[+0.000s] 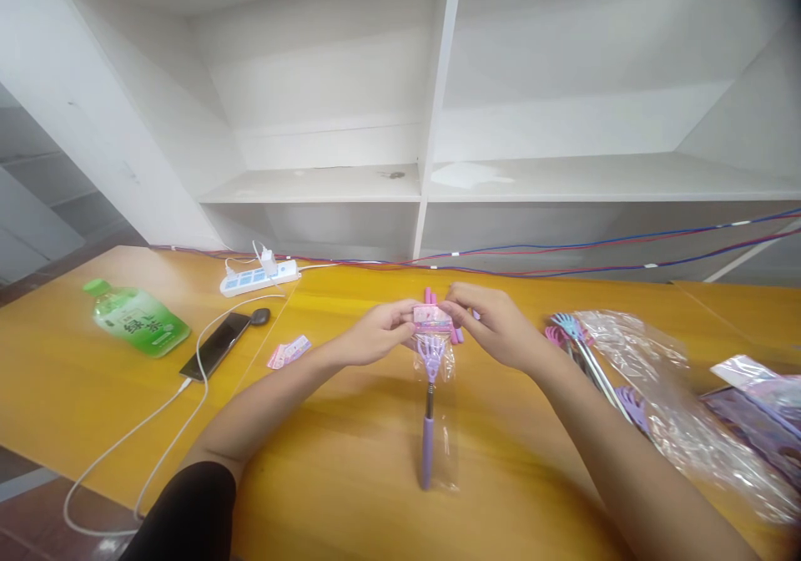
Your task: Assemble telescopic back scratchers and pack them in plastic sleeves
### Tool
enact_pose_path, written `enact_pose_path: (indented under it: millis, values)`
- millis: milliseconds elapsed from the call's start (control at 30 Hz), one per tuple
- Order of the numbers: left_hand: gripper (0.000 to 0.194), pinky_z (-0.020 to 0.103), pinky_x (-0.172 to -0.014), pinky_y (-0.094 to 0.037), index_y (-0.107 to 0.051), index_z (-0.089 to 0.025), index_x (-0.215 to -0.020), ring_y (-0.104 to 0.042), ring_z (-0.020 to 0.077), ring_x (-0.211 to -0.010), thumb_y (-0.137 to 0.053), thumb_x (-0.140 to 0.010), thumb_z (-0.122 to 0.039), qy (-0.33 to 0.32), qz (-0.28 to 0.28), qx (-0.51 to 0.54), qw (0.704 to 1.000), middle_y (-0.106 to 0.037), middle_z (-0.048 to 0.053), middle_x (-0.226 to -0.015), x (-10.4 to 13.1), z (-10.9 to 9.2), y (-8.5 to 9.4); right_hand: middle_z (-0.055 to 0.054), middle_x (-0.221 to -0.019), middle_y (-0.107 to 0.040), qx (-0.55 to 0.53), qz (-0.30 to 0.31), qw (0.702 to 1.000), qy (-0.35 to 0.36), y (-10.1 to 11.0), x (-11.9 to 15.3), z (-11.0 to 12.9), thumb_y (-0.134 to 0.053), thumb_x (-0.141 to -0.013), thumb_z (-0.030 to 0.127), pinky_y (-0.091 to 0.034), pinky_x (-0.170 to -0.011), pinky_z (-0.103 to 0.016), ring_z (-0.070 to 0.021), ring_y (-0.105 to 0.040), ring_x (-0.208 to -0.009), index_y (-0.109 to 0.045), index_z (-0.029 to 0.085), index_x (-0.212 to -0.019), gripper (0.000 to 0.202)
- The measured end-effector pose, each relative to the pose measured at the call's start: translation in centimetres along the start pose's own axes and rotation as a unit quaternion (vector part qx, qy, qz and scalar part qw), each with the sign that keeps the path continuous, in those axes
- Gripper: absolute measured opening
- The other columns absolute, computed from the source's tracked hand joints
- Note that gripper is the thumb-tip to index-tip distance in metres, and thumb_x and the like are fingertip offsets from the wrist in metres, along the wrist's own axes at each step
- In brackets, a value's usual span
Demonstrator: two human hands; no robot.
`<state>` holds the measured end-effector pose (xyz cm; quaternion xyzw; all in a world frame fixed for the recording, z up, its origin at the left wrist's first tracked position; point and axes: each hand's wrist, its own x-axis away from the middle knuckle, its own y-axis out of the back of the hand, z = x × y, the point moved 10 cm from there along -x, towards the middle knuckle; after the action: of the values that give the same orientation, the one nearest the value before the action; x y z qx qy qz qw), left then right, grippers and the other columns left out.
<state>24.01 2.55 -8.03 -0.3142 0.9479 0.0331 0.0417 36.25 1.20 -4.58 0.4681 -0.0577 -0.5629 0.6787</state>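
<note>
A purple telescopic back scratcher [428, 427] lies in a clear plastic bag [447, 452], its claw end pointing away from me. At the top of the bag is a pink printed card [431, 317]. My left hand [383, 331] pinches the card's left edge between thumb and fingers. From the other side, my right hand [485, 323] has its fingers closed at the card's upper right corner. Behind the card, pink handles [430, 294] stick out, partly hidden by it and my hands.
More back scratchers [585, 348] and clear plastic bags [663, 386] lie at right. Small printed cards [288, 351] are at left, near a phone [216, 346] with a white cable, a green bottle [141, 319] and a power strip [259, 278]. White shelving [431, 127] stands behind.
</note>
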Motion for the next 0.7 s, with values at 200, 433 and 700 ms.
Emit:
enact_pose_path:
  millis: [200,433,700]
  values:
    - [0.044,0.034,-0.080,-0.060,-0.058,-0.017,-0.095,-0.073,0.0199,-0.091,-0.075,-0.089,-0.057,0.005,-0.132,-0.030,0.991,-0.072,0.008,-0.100,-0.3,1.1,3.3,-0.001,-0.077,-0.063,0.006,0.027,0.995,-0.094,-1.2,0.7,-0.8,-0.043,-0.110,0.058,-0.039,-0.062,-0.028,-0.0157,-0.055,-0.065,-0.053,0.020,-0.089,0.045]
    - [0.041,0.020,-0.061,-0.044,-0.051,-0.019,-0.085,-0.054,0.0092,-0.067,-0.077,-0.086,-0.050,-0.069,-0.274,-0.104,0.954,-0.055,-0.005,-0.076,1.3,-1.9,7.3,-0.004,-0.093,-0.071,-0.089,0.172,0.962,-0.193,-8.4,2.6,1.7,-0.074,-0.096,0.040,-0.043,-0.055,-0.025,-0.0143,-0.064,-0.061,-0.058,0.019,-0.103,0.028]
    - [0.024,0.033,-0.083,-0.058,-0.046,-0.022,-0.101,-0.067,0.0169,-0.094,-0.059,-0.100,-0.042,-0.105,-0.196,-0.087,0.971,-0.064,0.003,-0.103,2.3,-4.7,5.5,-0.003,-0.090,-0.071,-0.081,0.069,0.967,-0.233,-6.0,6.5,-0.2,-0.061,-0.101,0.032,-0.046,-0.060,-0.026,-0.0154,-0.065,-0.063,-0.052,0.020,-0.105,0.015]
